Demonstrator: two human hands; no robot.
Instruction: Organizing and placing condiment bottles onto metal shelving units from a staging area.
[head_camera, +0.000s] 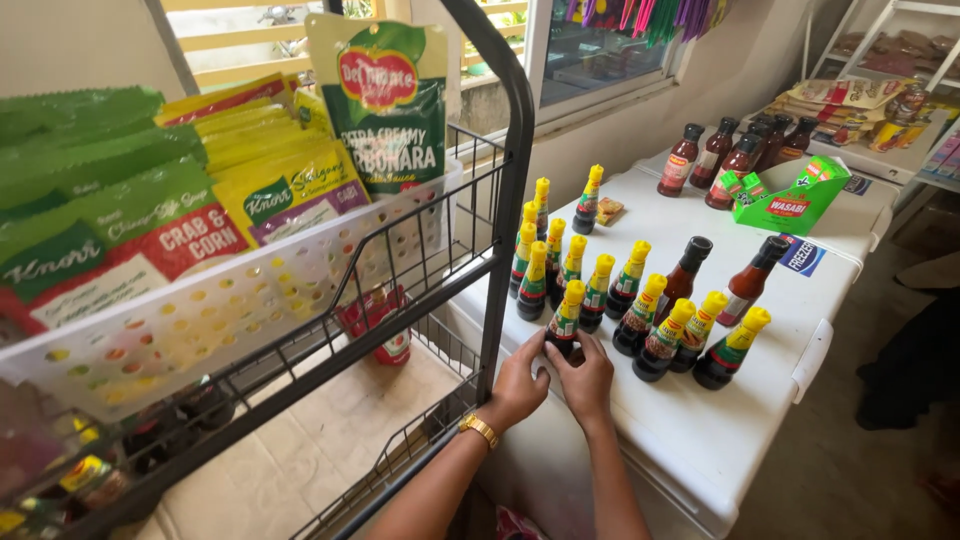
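Both of my hands close around one small dark sauce bottle with a yellow cap (568, 318) at the near edge of a white chest freezer lid (700, 440). My left hand (520, 385), with a gold watch at the wrist, grips the bottle's base from the left. My right hand (588, 378) holds it from the right. Several more yellow-capped bottles (640, 310) stand in rows just behind it.
A black wire rack (505, 200) stands left, with a white tray of soup and sauce packets (200, 310). Taller brown sauce bottles (725, 150) and a green display box (790, 200) sit farther back. A shelf of packaged goods (870, 100) is at top right.
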